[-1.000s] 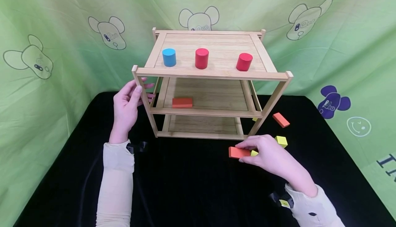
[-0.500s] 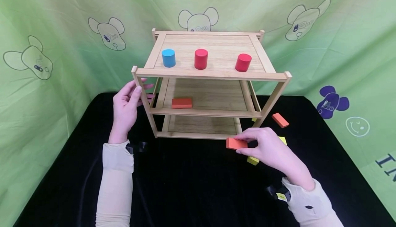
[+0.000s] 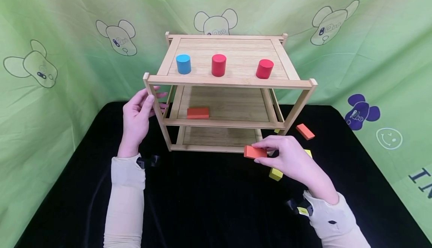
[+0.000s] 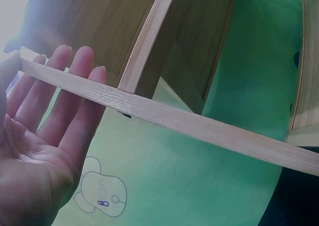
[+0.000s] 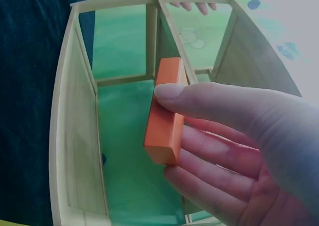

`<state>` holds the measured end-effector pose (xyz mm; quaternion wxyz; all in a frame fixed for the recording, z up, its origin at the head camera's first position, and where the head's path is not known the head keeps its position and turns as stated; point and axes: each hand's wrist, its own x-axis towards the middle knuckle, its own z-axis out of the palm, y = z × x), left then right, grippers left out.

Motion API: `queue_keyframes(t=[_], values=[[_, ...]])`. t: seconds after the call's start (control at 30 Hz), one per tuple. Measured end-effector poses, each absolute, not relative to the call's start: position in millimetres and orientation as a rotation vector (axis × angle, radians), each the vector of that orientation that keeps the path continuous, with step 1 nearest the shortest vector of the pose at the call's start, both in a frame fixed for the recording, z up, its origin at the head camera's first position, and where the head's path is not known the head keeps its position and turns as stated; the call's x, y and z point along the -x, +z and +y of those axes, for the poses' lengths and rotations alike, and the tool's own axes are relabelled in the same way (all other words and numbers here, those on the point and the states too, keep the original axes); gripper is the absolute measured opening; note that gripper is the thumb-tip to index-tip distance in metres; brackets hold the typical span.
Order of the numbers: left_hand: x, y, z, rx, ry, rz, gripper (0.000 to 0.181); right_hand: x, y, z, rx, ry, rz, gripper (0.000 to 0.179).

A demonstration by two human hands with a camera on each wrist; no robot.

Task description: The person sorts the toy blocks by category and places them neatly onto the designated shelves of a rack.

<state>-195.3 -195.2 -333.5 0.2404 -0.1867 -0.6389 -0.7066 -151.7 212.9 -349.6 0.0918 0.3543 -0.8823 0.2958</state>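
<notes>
Orange and oblong, a block [image 3: 254, 152] is pinched between the thumb and fingers of the right hand [image 3: 290, 153], raised before the wooden rack [image 3: 229, 81]; by the left hand [image 3: 136, 119], well apart, the rack's left post [image 3: 165, 137] is held between thumb and fingers. The block is best kept level and clear of the rails [image 3: 219, 123]. A second orange block [image 3: 198, 113] is borne by the middle shelf [image 3: 233, 103].
</notes>
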Motion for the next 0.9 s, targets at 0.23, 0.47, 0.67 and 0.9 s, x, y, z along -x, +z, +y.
queue_keyframes(t=[0.23,0.47,0.67,0.9], values=[[195.3,-333.2,-195.5,0.514,-1.941,-1.744,0.03,154.4,-347.1,210.4,-1.061,0.872,-2.575,0.033],[194.5,-333.1,-194.5,0.509,-1.936,-1.744,0.029,157.3,-345.2,205.5,-1.049,0.905,-2.544,0.033],[193.6,-332.7,-194.0,0.496,-1.936,-1.748,0.03,160.9,-342.9,202.2,-1.07,0.91,-2.476,0.036],[193.1,-332.5,-193.9,0.501,-1.963,-1.73,0.03,164.6,-337.7,197.5,-1.078,0.928,-2.416,0.037]])
